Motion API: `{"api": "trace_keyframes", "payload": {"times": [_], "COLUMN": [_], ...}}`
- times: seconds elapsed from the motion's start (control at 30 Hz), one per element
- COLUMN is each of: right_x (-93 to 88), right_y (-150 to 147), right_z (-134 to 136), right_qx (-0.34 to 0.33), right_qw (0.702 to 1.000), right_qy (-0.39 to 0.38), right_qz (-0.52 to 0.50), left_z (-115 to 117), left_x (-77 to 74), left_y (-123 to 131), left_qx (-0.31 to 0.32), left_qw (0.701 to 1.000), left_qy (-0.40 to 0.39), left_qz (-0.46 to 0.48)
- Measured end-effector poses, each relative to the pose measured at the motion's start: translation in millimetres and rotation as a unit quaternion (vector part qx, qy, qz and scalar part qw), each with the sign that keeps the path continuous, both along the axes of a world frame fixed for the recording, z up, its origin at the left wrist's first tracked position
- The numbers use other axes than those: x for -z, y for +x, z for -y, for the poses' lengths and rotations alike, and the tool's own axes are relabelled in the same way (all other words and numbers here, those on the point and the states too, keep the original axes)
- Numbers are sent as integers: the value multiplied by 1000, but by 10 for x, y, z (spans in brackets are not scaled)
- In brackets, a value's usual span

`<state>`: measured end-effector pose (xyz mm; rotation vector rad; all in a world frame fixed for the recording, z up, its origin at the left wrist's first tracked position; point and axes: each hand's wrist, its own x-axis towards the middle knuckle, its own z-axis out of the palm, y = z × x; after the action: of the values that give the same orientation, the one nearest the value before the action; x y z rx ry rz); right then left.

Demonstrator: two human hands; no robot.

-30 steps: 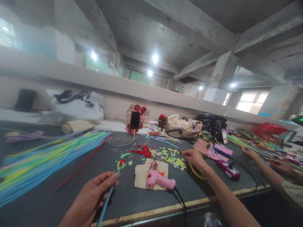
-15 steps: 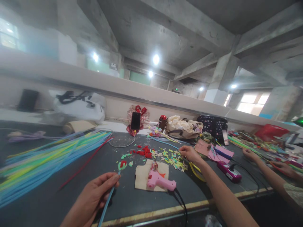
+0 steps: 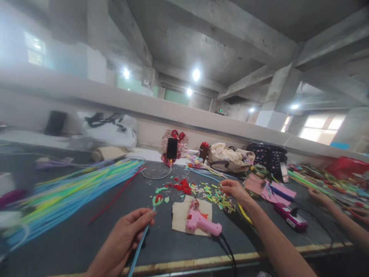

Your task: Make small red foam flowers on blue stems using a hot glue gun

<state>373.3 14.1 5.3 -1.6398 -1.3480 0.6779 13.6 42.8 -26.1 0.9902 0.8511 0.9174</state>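
My left hand (image 3: 134, 227), at the lower left, pinches a light blue pipe cleaner (image 3: 139, 248) between thumb and fingers. Its upper end carries a small round head (image 3: 157, 200) of pale green and red. My right hand (image 3: 233, 188) hovers at the right edge of a scatter of short yellow, green and pale pieces (image 3: 220, 198). Its thumb and fingertips are drawn together; whatever is between them is too small to make out. Red pieces (image 3: 183, 186) lie left of that scatter. A pink glue gun (image 3: 203, 223) rests on a beige cloth (image 3: 179, 217) between my hands.
Long coloured pipe cleaners (image 3: 86, 196) lie in a bundle at left, beside a red one (image 3: 118, 194). A phone (image 3: 172, 148) stands at the back. At right are a jar (image 3: 256, 181), a purple power strip (image 3: 290, 217) with a cable, and a co-worker's hand (image 3: 318, 197).
The view has swung left, so everything sits further right. My right hand has shifted slightly left over the small pieces. My left hand still holds the pipe cleaner.
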Motion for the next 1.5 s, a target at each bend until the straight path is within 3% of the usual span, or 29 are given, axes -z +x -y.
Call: {"api": "trace_keyframes", "payload": {"times": [0.23,0.57,0.83,1.13,1.5], "right_x": [-123,105,-56,76,62], "right_y": [-603,-1306,-1884,-2038,-2107], "right_z": [172,393,164,-40,14], "right_qx": [-71,-159,-157,-154,-148], "right_qw": [997,986,984,984,983], "right_qy": [34,41,11,16,13], "right_qz": [-3,9,-84,-84,-112], "left_z": [9,-223,-146,-57,-24], "left_x": [-72,-125,-199,-283,-202], "left_y": [12,-81,-26,-3,36], "left_qx": [7,4,84,124,122], "left_qw": [997,987,992,990,990], "left_qy": [60,98,79,62,61], "left_qz": [-39,-128,-53,11,20]}}
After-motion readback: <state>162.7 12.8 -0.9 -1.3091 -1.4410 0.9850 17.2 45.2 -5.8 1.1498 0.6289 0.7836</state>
